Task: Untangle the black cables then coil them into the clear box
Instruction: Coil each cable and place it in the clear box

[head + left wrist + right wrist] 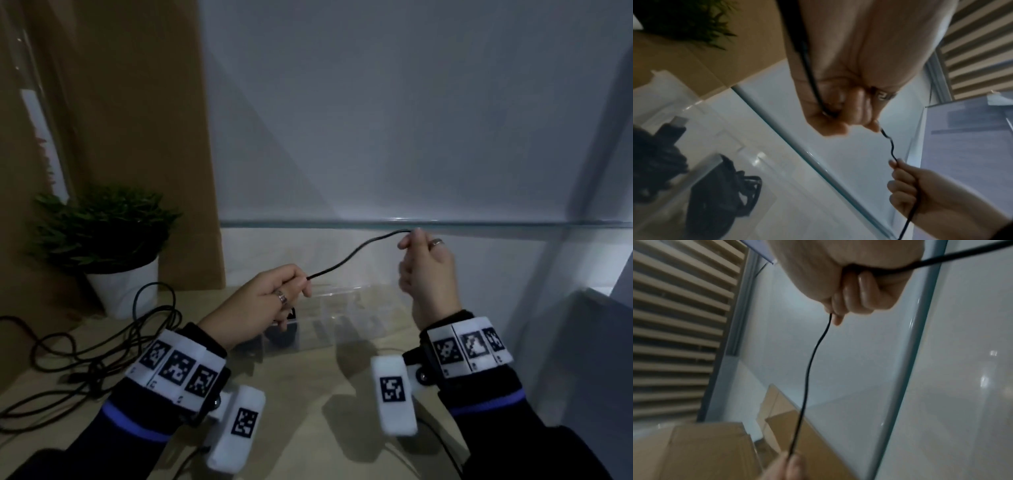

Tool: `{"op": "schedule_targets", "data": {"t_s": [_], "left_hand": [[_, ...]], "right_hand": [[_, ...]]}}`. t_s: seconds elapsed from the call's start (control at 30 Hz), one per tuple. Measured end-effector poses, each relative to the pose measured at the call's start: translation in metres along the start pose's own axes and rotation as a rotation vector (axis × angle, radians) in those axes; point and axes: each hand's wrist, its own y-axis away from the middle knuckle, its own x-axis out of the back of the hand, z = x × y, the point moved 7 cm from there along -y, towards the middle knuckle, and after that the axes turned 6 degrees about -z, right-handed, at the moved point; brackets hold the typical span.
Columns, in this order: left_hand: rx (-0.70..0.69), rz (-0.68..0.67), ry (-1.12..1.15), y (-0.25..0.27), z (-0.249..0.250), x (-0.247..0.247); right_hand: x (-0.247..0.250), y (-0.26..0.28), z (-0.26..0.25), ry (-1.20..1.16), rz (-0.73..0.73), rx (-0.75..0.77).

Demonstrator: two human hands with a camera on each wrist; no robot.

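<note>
A thin black cable (356, 251) stretches in the air between both hands above the clear box (363, 310). My left hand (301, 287) pinches it low on the left. My right hand (411, 240) grips it higher on the right, fingers curled round it. The left wrist view shows the cable (891, 147) running from my left hand (840, 113) to my right hand (906, 186), and dark coiled cables (719, 199) lying in the clear box (764, 164). In the right wrist view the cable (807, 373) hangs from my right hand (849, 300).
A tangle of black cables (102, 346) lies on the wooden table (308, 404) at the left. A potted plant (113, 246) in a white pot stands behind it. A glass panel edge (445, 224) runs across just beyond my hands. Brown cardboard (144, 137) leans at the back left.
</note>
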Motion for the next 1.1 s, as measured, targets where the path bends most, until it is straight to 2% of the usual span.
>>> {"op": "schedule_targets", "data": {"t_s": [0.07, 0.13, 0.2, 0.3, 0.33, 0.37, 0.43, 0.47, 0.57, 0.7, 0.77, 0.8, 0.9, 0.97, 1.03, 1.1], "left_hand": [[-0.023, 0.040, -0.168, -0.001, 0.004, -0.003], [-0.066, 0.091, -0.321, -0.001, 0.012, -0.005], [-0.090, 0.137, -0.444, -0.002, 0.017, -0.007], [-0.109, 0.228, -0.506, -0.001, 0.022, -0.005], [-0.109, 0.253, -0.492, 0.000, 0.022, -0.003], [-0.109, 0.269, -0.480, 0.001, 0.021, -0.001], [-0.095, 0.262, -0.487, 0.005, 0.019, 0.003], [-0.076, 0.229, -0.491, 0.006, 0.016, 0.004], [-0.045, 0.056, -0.354, 0.009, 0.012, 0.000], [-0.012, -0.165, 0.050, 0.010, 0.009, -0.022], [-0.040, -0.208, 0.341, 0.012, 0.017, -0.032], [-0.081, -0.163, 0.482, 0.012, 0.024, -0.031], [-0.185, 0.094, 0.767, 0.008, 0.029, -0.007], [-0.211, 0.223, 0.859, 0.005, 0.019, 0.007], [-0.197, 0.329, 0.852, 0.004, 0.009, 0.015], [-0.193, 0.491, 0.621, 0.007, 0.005, 0.027]], "right_hand": [[0.005, -0.002, -0.003, 0.284, 0.041, 0.119], [-0.008, 0.006, -0.009, 0.568, -0.021, 0.240], [-0.035, 0.020, -0.015, 0.731, -0.217, 0.336], [-0.075, 0.045, 0.000, 0.816, -0.642, 0.268], [-0.081, 0.050, 0.004, 0.848, -0.724, 0.266], [-0.081, 0.050, 0.004, 0.835, -0.742, 0.279], [-0.069, 0.040, -0.004, 0.704, -0.656, 0.281], [-0.059, 0.033, -0.008, 0.581, -0.589, 0.236], [-0.034, 0.019, -0.011, 0.254, -0.425, 0.099], [-0.025, 0.018, -0.017, 0.472, -0.194, 0.279], [-0.026, 0.018, -0.014, 0.566, -0.217, 0.306], [-0.031, 0.019, -0.009, 0.638, -0.323, 0.283], [-0.066, 0.045, 0.015, 0.853, -0.873, 0.123], [-0.085, 0.072, 0.017, 0.837, -1.134, 0.069], [-0.094, 0.089, 0.009, 0.758, -1.262, 0.065], [-0.094, 0.097, -0.003, 0.659, -1.314, 0.078]]}}
